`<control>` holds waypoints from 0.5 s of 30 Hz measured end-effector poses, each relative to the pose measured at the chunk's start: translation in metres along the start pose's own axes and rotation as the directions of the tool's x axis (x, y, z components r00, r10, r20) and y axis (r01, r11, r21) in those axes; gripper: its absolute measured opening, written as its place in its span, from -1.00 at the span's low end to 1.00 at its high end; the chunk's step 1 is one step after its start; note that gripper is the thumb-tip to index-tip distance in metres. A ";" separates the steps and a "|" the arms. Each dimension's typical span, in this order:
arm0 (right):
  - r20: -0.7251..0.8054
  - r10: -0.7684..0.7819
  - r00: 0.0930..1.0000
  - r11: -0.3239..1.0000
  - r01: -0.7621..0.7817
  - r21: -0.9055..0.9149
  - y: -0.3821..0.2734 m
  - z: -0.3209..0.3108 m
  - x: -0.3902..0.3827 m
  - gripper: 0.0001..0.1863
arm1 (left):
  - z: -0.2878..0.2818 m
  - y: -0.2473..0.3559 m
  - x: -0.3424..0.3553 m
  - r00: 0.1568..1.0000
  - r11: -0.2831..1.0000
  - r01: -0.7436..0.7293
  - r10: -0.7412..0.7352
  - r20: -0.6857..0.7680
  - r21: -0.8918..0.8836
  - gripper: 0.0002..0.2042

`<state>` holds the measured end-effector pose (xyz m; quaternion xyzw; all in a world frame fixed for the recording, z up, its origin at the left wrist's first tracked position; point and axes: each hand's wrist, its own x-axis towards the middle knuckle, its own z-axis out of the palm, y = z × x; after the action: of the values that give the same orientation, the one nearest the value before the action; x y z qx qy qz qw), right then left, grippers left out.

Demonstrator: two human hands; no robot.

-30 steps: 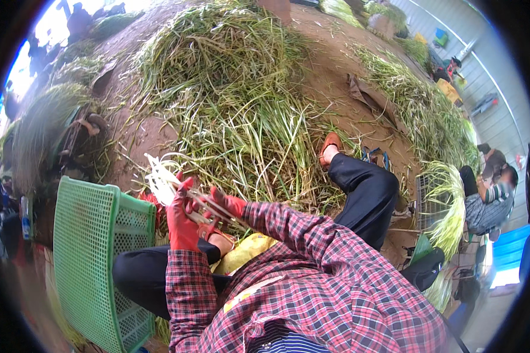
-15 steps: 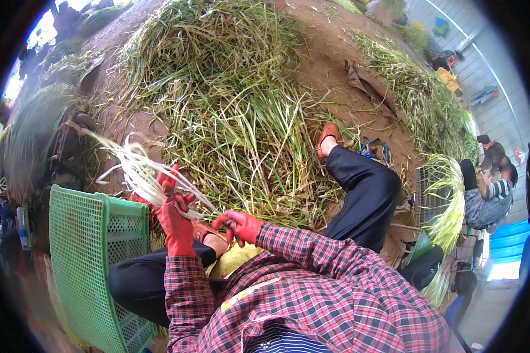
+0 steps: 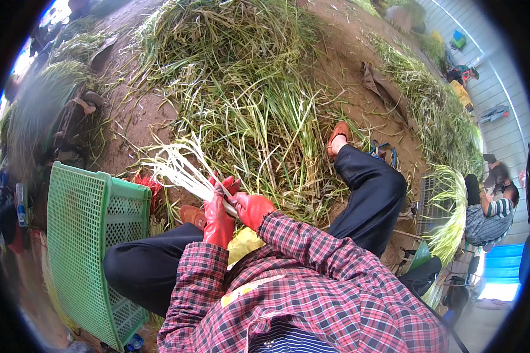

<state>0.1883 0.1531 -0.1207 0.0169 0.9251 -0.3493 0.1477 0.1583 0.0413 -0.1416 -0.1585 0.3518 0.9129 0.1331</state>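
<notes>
A bunch of pale stalks point(image 3: 185, 175) is held in front of the body, its loose ends fanned toward ten o'clock. The bunch is clasped near its lower end by the red-gloved left hand point(image 3: 219, 219). The red-gloved right hand point(image 3: 253, 210) is brought up against the left, so the two are set together at the stalks; whether the stalks are also gripped by its bent fingers cannot be told. From the hands, a heap of green leaves point(image 3: 235, 76) is seen at twelve o'clock, spread over brown ground. At nine o'clock a green perforated crate point(image 3: 76, 247) is tilted beside the bent left knee point(image 3: 141, 265). At three o'clock a pale-green bundle point(image 3: 450, 203) is seen, with a seated person point(image 3: 493, 217) just beyond.
</notes>
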 end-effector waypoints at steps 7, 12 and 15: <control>0.222 0.399 0.890 0.255 -0.340 0.905 0.022 0.047 0.007 -0.24 | -0.005 0.013 0.008 0.972 0.964 -0.210 0.188 -0.141 -0.162 -0.56; -0.403 0.105 0.909 0.472 0.311 0.825 -0.016 0.070 0.026 -0.67 | -0.007 0.007 0.004 0.997 0.998 -0.051 0.049 -0.064 -0.028 -0.56; -0.553 0.016 0.833 0.301 0.523 0.797 -0.048 0.053 0.032 -0.63 | 0.007 0.026 0.015 0.999 0.859 0.021 -0.038 -0.023 -0.511 -0.50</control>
<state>0.1652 0.0798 -0.1363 0.0277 0.5528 -0.8148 -0.1728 0.1343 0.0288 -0.1267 -0.2082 0.0971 0.9687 0.0945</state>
